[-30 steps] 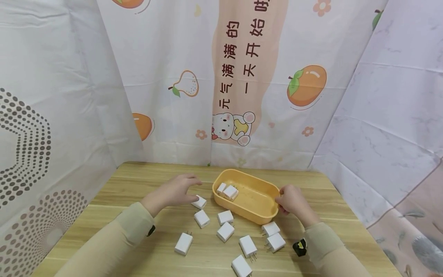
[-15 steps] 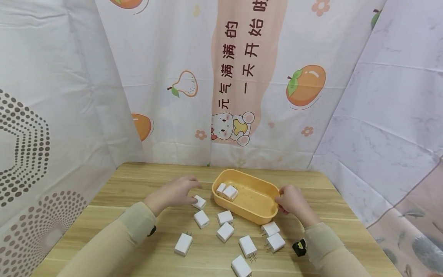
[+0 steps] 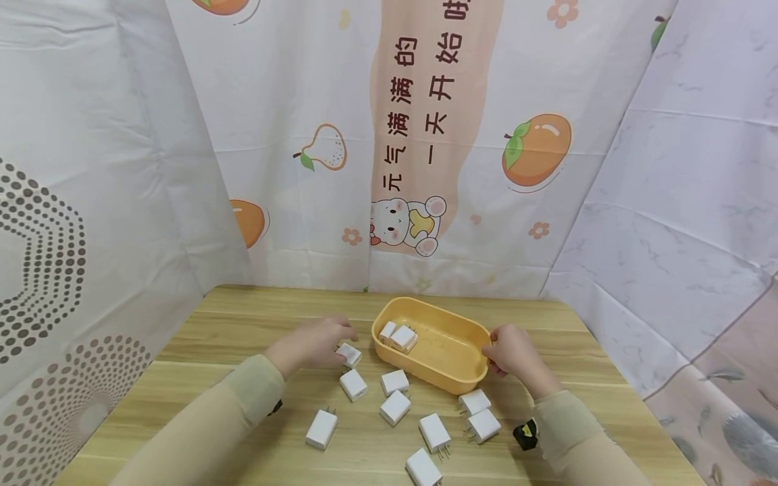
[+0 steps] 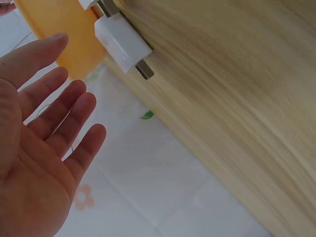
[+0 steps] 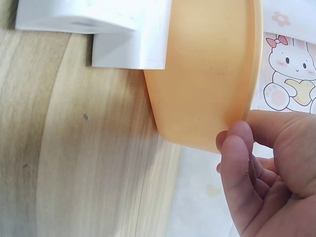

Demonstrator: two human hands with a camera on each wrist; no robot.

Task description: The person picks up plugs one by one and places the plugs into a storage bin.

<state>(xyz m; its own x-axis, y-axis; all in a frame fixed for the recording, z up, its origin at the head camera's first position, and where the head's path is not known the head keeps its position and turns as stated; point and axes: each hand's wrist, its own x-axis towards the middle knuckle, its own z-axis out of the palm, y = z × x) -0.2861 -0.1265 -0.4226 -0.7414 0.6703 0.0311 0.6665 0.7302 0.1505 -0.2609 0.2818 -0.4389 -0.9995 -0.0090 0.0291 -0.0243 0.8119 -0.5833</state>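
Note:
My right hand pinches the right end of a yellow plastic bin; in the right wrist view, thumb and fingers meet at its rim. Several white charger plugs lie in the bin's left end. Left of the bin, my left hand is over the table beside a white charger plug. Seen from the left wrist, the hand has its fingers apart and loosely bent, with nothing held, and a charger plug is just past the fingertips.
More white charger plugs lie scattered on the wooden table, among them one at the front left and a pair below the bin's right end. A printed curtain hangs behind the table's back edge.
My left hand has shifted slightly right and forward, beside the charger plug left of the bin. The right hand and the bin have stayed in place.

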